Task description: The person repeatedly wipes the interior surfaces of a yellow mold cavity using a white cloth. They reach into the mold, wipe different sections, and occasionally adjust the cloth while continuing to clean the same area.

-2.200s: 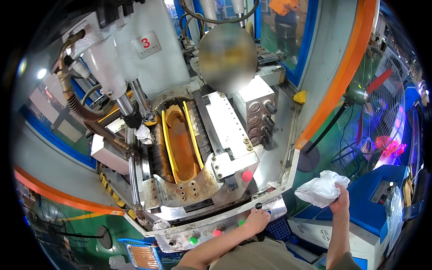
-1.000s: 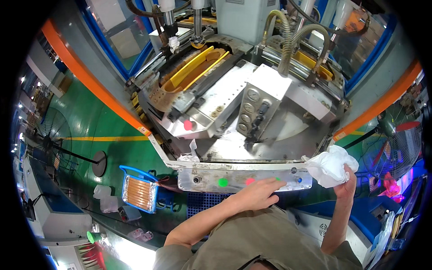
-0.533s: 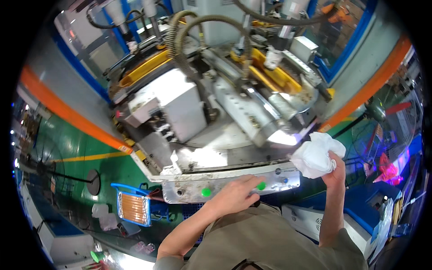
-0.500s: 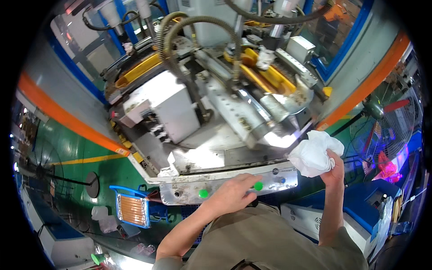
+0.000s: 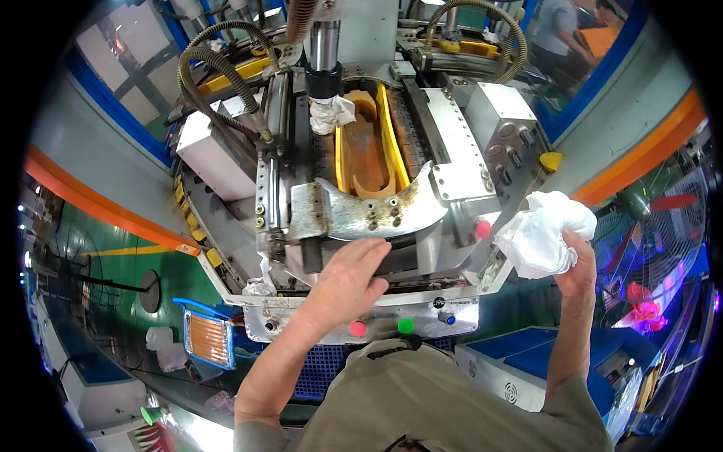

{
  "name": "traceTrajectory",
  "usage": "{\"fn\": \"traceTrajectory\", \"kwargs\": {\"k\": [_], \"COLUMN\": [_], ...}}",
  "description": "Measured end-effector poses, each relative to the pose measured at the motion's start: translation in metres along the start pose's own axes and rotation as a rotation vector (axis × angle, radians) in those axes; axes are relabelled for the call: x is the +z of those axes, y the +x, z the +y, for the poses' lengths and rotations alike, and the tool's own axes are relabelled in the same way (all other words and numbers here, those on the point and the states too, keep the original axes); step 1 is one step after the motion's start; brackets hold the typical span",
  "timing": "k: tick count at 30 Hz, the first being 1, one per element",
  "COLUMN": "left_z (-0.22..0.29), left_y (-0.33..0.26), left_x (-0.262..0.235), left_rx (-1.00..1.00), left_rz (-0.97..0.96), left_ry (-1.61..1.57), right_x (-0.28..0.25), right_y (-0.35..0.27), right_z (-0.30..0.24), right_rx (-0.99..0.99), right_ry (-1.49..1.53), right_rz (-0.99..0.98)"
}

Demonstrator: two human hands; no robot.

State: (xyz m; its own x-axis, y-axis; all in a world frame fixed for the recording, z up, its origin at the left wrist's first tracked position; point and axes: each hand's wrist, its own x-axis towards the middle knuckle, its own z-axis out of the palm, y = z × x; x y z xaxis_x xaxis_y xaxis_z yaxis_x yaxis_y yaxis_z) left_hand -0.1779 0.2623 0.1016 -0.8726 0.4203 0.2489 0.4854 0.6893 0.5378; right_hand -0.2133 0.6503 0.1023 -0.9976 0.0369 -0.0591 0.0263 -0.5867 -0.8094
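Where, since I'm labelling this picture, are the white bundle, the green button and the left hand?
White bundle [image 5: 544,232]: head view, its crumpled middle.
Green button [image 5: 406,326]: head view, its round face.
Left hand [image 5: 349,280]: head view, its back.

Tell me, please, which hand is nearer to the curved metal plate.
Left. The left hand is just in front of the curved metal plate; the right hand, holding a white cloth-like piece, is farther off to its right.
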Motion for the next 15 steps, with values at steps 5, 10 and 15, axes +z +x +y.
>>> {"fn": "traceTrajectory", "kwargs": {"k": [5, 10, 15], "left_z": [-0.021, -0.045, -0.067], "left_y": [0.001, 0.001, 0.01], "left_x": [-0.008, -0.024, -0.035], "left_rx": [-0.089, -0.13, -0.187], "left_rz": [0.043, 0.066, 0.05], "left_ry": [0.127, 0.195, 0.285], "right_x": [0.026, 0.075, 0.137], "right_y": [0.04, 0.079, 0.127], "right_z": [-0.008, -0.013, -0.004], "right_rx": [0.029, 0.052, 0.051], "right_ry": [-0.1, -0.256, -0.409], "right_rz": [-0.072, -0.17, -0.219]}}
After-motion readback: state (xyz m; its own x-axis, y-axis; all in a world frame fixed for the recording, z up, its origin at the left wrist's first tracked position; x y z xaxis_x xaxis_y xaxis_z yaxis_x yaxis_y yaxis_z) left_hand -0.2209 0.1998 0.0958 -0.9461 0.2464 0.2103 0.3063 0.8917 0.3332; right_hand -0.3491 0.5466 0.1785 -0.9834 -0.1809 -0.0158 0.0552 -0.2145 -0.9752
